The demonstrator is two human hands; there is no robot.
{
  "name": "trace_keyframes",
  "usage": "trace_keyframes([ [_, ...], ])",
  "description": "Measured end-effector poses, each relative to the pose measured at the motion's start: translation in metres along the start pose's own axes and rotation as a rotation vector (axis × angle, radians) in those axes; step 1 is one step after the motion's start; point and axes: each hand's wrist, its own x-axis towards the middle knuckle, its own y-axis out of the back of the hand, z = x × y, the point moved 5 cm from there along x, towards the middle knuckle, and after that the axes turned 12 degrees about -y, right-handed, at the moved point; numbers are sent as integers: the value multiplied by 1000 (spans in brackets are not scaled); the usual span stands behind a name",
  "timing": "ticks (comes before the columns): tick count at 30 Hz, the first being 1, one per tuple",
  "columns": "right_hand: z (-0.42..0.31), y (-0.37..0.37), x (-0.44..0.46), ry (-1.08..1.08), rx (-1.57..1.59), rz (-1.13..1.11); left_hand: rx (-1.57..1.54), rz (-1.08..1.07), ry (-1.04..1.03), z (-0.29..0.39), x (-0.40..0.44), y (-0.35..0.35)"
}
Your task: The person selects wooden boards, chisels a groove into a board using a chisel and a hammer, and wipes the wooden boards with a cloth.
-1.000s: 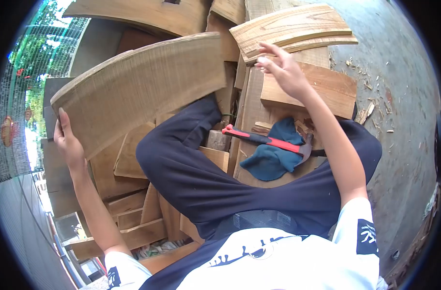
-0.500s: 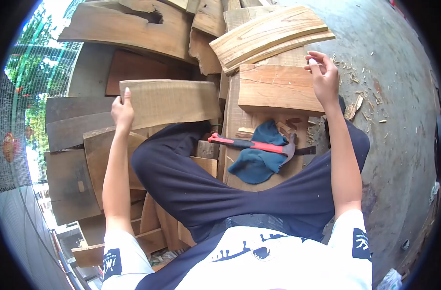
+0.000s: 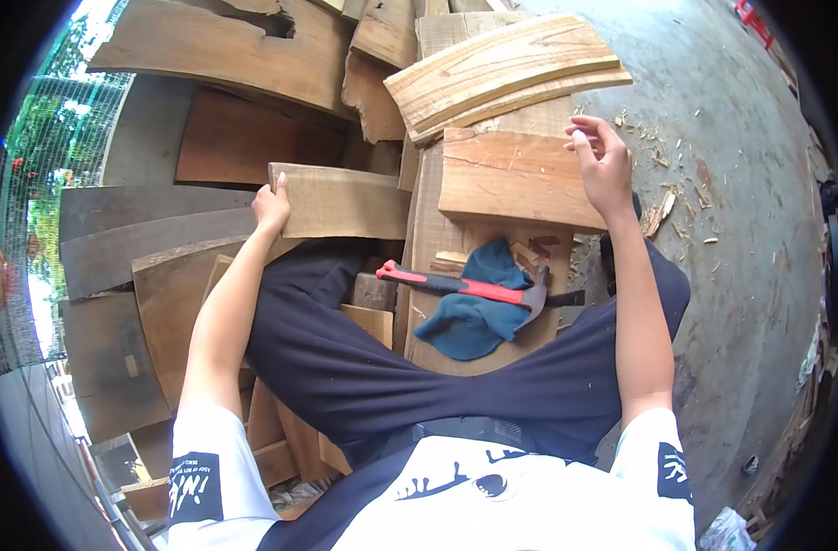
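Observation:
My left hand [image 3: 272, 208] grips the left end of a flat wooden board [image 3: 350, 204], its thumb along the end edge. The board's right end reaches the side of a long wooden plank [image 3: 424, 248] in front of me. My right hand [image 3: 606, 169] is open, fingers loosely bent and apart, at the right end of a reddish-brown wooden block [image 3: 511, 179]. Whether its fingertips touch the block I cannot tell. Between my legs, a hammer [image 3: 465, 283] with a red and black handle lies across a dark teal cloth [image 3: 465, 326].
Pale curved wooden pieces [image 3: 511, 73] lie beyond the block. Several dark boards [image 3: 116, 220] are stacked on the left, with a large slab [image 3: 226, 55] at the back. Wood chips [image 3: 658, 216] litter the concrete floor [image 3: 740, 275] on the right.
My left hand has moved right with the board, whose visible length is shorter now. My right hand stays by the block, slightly lower. The view has shifted a little.

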Motion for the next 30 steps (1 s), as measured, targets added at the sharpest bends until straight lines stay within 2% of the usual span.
trace_keyframes([
  [4,5,-7,7,-6,-65,-23,137,-133,-104,-15,11,-1],
  [6,3,-8,6,30,-135,38,263,-247,-69,-33,17,-2],
  [8,3,-4,3,83,-197,107,328,-351,-178,-96,44,-37],
  [9,6,0,3,127,-260,136,320,-320,-151,-78,33,-21],
  [11,6,9,1,99,-276,174,290,-330,-189,-102,48,-37],
  [13,14,19,-2,96,-308,241,309,-335,-77,-55,31,-4],
  [14,22,22,-3,103,-317,270,314,-347,-84,-53,38,-7],
  [19,50,47,-23,95,-440,474,281,-458,-82,-94,81,-33],
  [20,62,54,-26,30,-484,533,283,-472,-129,-94,86,-33],
  [22,88,65,-27,-125,-430,618,172,-455,-20,-104,90,-28],
  [23,92,69,-27,-248,-444,549,108,-440,53,-108,88,-32],
  [24,94,68,-28,-255,-450,548,109,-448,52,-115,81,-36],
  [26,105,63,-23,-442,-284,471,43,-431,68,-124,77,-38],
  [27,106,57,-21,-569,-285,347,7,-418,71,-121,81,-38],
  [28,112,52,-19,-692,-288,224,28,-351,-13,-100,67,-24],
  [29,112,44,-17,-708,-362,126,29,-353,-21,-96,70,-19],
  [30,112,41,-16,-689,-428,130,49,-375,-68,-90,73,-20],
])
